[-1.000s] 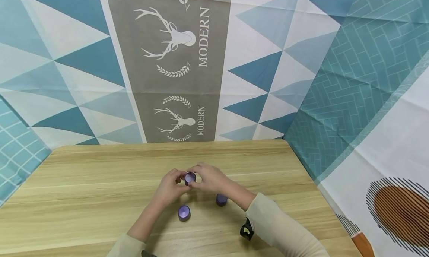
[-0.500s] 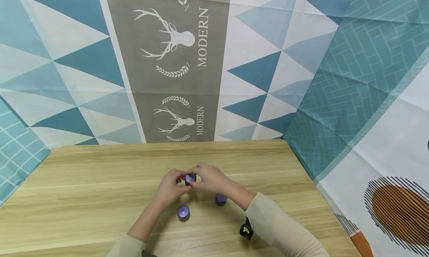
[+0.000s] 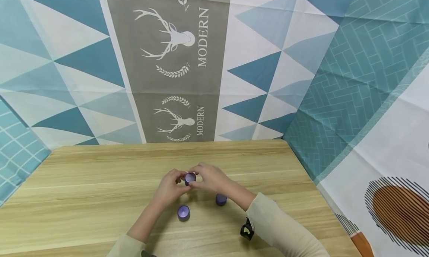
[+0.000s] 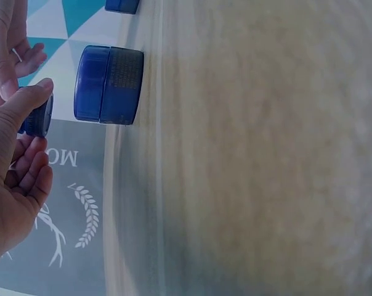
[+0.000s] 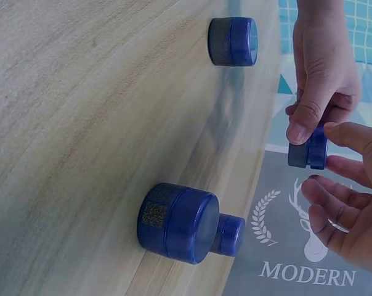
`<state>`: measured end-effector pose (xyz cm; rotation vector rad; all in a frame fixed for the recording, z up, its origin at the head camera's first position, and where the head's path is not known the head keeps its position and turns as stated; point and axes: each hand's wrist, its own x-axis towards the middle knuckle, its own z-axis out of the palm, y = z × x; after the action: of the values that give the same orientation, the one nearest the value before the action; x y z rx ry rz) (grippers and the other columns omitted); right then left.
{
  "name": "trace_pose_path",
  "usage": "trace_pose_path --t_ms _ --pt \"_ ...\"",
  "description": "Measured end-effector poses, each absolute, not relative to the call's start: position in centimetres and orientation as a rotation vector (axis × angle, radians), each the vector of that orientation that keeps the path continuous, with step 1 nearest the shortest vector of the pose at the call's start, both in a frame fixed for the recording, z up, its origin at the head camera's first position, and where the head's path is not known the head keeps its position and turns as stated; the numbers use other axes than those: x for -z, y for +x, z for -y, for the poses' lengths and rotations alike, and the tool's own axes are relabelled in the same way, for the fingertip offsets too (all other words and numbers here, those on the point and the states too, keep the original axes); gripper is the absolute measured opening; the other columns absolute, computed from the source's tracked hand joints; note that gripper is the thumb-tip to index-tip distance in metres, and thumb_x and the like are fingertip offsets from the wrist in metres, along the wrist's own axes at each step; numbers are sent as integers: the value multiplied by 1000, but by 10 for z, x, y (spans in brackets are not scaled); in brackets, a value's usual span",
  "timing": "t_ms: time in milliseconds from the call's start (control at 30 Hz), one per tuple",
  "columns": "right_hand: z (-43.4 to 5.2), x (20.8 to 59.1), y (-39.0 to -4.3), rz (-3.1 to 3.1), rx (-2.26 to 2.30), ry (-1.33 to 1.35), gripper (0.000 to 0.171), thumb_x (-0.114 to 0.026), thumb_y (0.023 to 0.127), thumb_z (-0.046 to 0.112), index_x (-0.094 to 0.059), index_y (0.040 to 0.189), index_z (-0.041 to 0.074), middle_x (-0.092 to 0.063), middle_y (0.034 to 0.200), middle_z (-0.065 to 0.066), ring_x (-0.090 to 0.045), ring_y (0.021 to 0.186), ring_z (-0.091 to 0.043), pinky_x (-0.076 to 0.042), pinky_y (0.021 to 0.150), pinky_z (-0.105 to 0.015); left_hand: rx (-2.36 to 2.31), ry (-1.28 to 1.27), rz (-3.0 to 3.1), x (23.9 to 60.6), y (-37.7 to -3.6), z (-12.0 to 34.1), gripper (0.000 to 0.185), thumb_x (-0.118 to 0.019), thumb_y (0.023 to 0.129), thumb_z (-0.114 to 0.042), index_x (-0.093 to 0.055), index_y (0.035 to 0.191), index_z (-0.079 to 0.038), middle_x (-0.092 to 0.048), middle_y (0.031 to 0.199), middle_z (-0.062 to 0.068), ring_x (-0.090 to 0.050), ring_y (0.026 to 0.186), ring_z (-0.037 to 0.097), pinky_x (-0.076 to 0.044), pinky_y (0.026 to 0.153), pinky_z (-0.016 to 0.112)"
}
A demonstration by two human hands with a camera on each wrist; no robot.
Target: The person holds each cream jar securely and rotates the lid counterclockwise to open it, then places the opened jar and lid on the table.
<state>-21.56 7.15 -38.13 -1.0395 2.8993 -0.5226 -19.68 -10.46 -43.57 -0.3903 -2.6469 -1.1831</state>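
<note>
A small purple jar (image 3: 190, 178) is held just above the wooden table (image 3: 83, 182), between both hands. My left hand (image 3: 177, 181) pinches it with thumb and fingers; the left wrist view shows the thumb lying on the jar (image 4: 36, 115). My right hand (image 3: 202, 176) curls round its other side, and in the right wrist view thumb and fingers close on the jar (image 5: 308, 152). Two more purple jars stand on the table: one (image 3: 183, 212) near my left forearm, one (image 3: 221, 199) beside my right wrist.
Patterned cloth screens (image 3: 174, 63) close off the table at the back and on both sides. In the right wrist view, a smaller blue jar (image 5: 230, 235) stands right behind the near jar (image 5: 177, 222). A black wrist mount (image 3: 247, 231) sits on my right sleeve.
</note>
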Motion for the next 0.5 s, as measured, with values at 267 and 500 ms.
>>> trace_pose_path --t_ms 267,500 --pt "-71 380 -215 -2887 487 -1139 39 -64 86 28 -61 124 18 -63 108 -1 -61 96 -13 -49 76 -20 1188 -390 2645 436 -197 105 33 -80 70 -16 -68 98 -4 -60 85 1 -55 81 17 -49 72 25" --pt "-71 381 -215 -2890 505 -1066 46 -62 87 39 -57 128 17 -62 110 0 -61 98 -14 -50 78 -24 1188 -397 2639 437 -197 106 34 -80 69 -13 -67 99 -3 -61 86 2 -57 81 18 -50 73 27"
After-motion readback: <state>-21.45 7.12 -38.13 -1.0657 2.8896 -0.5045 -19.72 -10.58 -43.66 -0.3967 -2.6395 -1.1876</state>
